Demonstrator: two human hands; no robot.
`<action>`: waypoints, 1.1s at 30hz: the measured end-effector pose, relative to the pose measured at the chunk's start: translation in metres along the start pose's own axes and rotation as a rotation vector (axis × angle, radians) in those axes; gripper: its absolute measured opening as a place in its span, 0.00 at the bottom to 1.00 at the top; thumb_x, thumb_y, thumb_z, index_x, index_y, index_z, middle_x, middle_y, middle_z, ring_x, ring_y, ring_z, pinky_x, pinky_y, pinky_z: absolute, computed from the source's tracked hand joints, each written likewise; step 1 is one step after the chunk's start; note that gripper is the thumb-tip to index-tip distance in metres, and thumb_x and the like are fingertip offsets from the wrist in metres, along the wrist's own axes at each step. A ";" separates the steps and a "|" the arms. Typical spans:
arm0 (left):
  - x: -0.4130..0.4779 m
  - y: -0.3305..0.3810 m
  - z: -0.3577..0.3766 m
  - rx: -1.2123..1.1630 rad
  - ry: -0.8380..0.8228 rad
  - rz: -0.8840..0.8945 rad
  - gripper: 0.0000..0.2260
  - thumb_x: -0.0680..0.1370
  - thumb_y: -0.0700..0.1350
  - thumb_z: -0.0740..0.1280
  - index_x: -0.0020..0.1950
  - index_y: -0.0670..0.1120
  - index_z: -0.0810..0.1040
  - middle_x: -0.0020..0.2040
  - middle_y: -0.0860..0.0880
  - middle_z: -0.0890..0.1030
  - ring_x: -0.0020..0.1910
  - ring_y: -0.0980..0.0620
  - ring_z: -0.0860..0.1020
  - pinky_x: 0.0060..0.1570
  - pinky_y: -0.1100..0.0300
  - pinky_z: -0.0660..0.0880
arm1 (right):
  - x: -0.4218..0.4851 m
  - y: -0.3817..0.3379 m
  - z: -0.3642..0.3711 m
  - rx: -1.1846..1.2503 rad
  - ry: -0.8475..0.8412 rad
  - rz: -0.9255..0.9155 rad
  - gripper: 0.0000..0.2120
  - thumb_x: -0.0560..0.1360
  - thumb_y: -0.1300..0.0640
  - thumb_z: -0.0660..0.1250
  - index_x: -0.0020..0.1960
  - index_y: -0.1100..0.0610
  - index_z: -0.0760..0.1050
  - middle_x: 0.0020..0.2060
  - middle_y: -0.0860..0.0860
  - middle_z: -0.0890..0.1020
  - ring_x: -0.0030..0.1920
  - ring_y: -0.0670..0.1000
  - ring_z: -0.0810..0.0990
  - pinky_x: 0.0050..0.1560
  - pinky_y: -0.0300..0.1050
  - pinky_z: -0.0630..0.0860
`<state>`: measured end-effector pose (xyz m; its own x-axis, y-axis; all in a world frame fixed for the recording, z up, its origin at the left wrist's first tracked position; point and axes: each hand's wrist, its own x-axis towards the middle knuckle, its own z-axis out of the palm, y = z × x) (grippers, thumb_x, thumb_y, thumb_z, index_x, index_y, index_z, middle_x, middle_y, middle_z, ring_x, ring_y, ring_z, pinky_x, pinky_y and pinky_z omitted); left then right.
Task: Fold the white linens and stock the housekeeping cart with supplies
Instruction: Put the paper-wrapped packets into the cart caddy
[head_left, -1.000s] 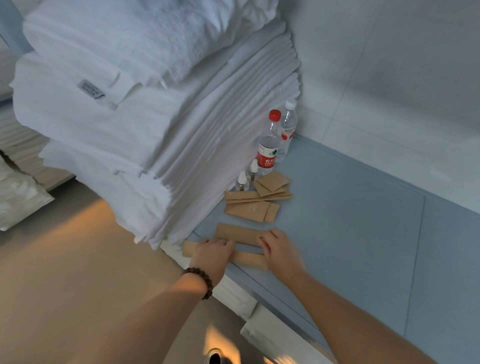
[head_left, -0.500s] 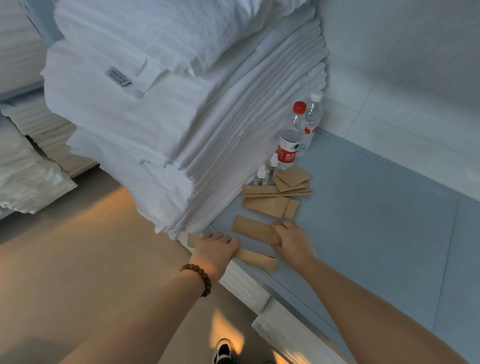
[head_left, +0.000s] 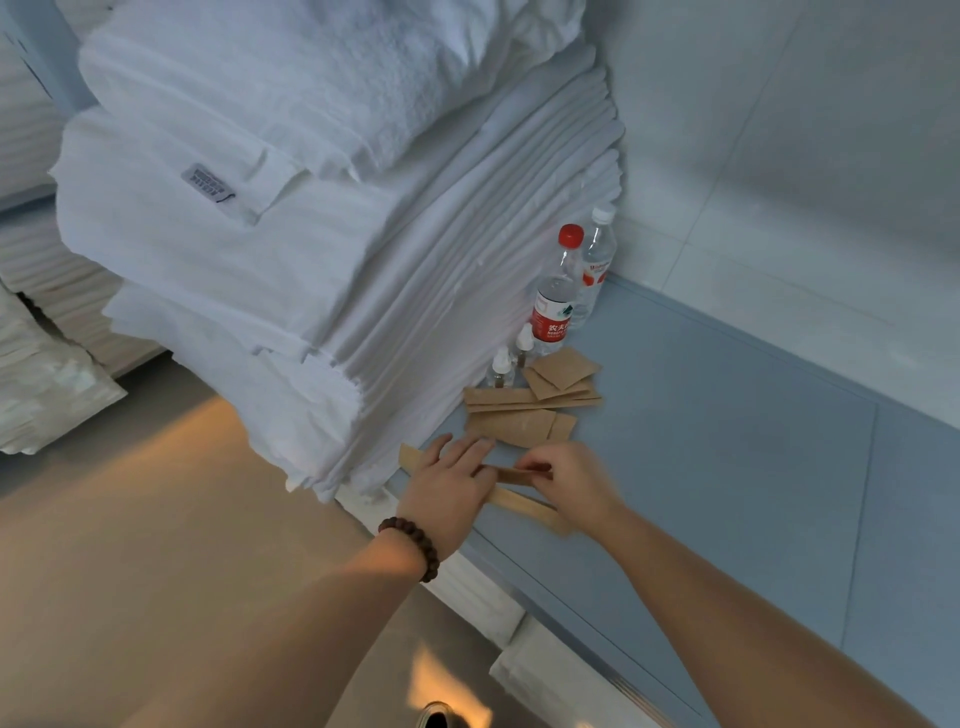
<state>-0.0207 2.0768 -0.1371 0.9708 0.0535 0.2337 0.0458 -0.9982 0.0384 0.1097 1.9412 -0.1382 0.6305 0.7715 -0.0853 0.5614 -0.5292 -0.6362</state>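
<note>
Linens (head_left: 291, 249) first, biggest thing here: one tall white stack of folded sheets w/ a towel on top, sitting on the blue shelf (head_left: 727, 467) against the wall (head_left: 779, 156), overhanging the front edge a bit; too many layers to count. More white bundles off to the left, at least 2, partly cut off. Next down, 2 water bottles (head_left: 558, 296), one red cap, one white cap, upright in the corner just beside the stack. Then brown paper packets (head_left: 524, 423): a loose pile of maybe 5–6 near the bottles, overlap hides the exact no., plus 3 long ones at the hands. Smallest: 2 little dropper-type bottles (head_left: 503, 370) between packets and stack. Step in hand looks like gathering the long packets for stocking. Left hand (head_left: 452, 486), bead bracelet on wrist, lies open and flat, fingers spread, pressing one packet down by the stack's foot. Right hand (head_left: 566, 480) is closed in a pinch on a thin packet (head_left: 511, 474), lifted just off the shelf; another long one (head_left: 524, 506) lies under/beside it near the edge. To do it well, I'd judge: keep left hand as the anchor, square ends together, lift as one bundle, don't let the near packet slide off the front edge or snag the overhanging linen.
</note>
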 end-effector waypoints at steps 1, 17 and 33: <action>0.001 0.000 0.000 -0.013 0.012 0.007 0.07 0.67 0.43 0.77 0.43 0.48 0.83 0.54 0.47 0.83 0.52 0.46 0.82 0.56 0.46 0.77 | -0.001 -0.001 -0.002 0.007 -0.002 0.003 0.11 0.71 0.65 0.67 0.48 0.54 0.84 0.42 0.48 0.84 0.43 0.46 0.80 0.46 0.41 0.75; -0.004 -0.004 -0.005 0.019 -0.160 -0.047 0.07 0.77 0.41 0.65 0.54 0.49 0.75 0.41 0.52 0.79 0.41 0.49 0.77 0.45 0.56 0.72 | -0.015 -0.025 -0.009 -0.446 -0.220 -0.157 0.14 0.75 0.52 0.67 0.59 0.52 0.75 0.49 0.51 0.82 0.51 0.54 0.79 0.49 0.50 0.74; -0.003 -0.033 0.002 0.150 -0.362 -0.266 0.11 0.77 0.36 0.57 0.55 0.50 0.69 0.40 0.53 0.68 0.37 0.50 0.67 0.38 0.56 0.64 | 0.029 0.008 -0.022 -0.076 0.102 0.054 0.18 0.78 0.45 0.63 0.63 0.53 0.75 0.57 0.52 0.79 0.57 0.54 0.76 0.57 0.49 0.72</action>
<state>-0.0248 2.1096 -0.1412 0.9391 0.3219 -0.1200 0.3117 -0.9453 -0.0961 0.1441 1.9511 -0.1289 0.7103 0.7029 -0.0367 0.5618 -0.5976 -0.5721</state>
